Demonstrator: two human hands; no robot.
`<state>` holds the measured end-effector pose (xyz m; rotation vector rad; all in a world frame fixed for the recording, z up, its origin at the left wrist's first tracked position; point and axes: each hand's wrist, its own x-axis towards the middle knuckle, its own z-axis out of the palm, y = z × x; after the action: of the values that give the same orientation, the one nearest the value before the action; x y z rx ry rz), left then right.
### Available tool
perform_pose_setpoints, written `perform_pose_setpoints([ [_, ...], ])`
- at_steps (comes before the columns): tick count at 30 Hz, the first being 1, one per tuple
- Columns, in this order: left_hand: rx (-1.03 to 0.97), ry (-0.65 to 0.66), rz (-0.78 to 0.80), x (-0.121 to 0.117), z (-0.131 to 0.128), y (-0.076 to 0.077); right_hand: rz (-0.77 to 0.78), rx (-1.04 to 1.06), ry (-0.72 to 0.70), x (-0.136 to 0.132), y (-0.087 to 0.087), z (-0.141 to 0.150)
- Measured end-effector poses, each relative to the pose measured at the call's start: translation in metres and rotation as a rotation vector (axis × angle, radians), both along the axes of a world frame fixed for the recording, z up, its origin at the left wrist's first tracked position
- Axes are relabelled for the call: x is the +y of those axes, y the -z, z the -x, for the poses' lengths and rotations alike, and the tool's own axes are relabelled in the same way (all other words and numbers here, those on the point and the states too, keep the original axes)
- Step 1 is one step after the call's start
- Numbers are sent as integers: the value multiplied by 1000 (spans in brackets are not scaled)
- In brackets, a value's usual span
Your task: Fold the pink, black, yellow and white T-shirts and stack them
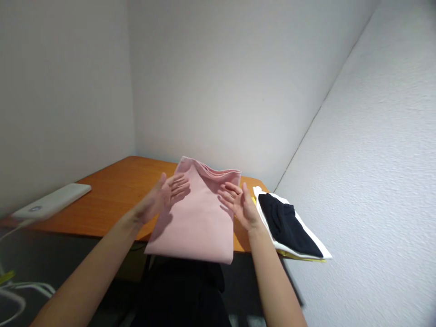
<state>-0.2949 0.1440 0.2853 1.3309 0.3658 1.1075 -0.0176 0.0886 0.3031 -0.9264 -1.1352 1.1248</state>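
Observation:
A folded piece of pink cloth (200, 222) lies on the wooden table, its near edge hanging slightly past the table's front. Several layers show bunched along its far edge. Above its left side is my left hand (166, 193), palm turned inward and fingers stretched out. My right hand (238, 202) mirrors it over the right side, fingers spread and palm up. Both hands are empty; whether they touch the cloth I cannot tell.
Right of the cloth, a stack of folded clothes holds a black garment (288, 225) on top of white and yellow ones. A white power strip (52, 202) with a cable lies on the table's (119, 190) left edge. White walls (211, 81) enclose the table.

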Motion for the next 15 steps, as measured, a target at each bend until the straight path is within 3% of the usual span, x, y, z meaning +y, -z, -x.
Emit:
perform_pose_setpoints([
  [3,326,-301,-122,12,1,27,44,-253,158,7,24,-2],
  [6,707,-500,-282,19,6,67,73,-677,436,-9,63,-10],
  [8,990,-645,-376,20,6,82,117,-943,616,-23,83,-12],
  [12,1389,-789,-474,16,-5,75,150,-1239,772,-43,99,-2],
  [15,1404,-735,-503,16,-15,70,111,-1320,727,-50,101,11],
])
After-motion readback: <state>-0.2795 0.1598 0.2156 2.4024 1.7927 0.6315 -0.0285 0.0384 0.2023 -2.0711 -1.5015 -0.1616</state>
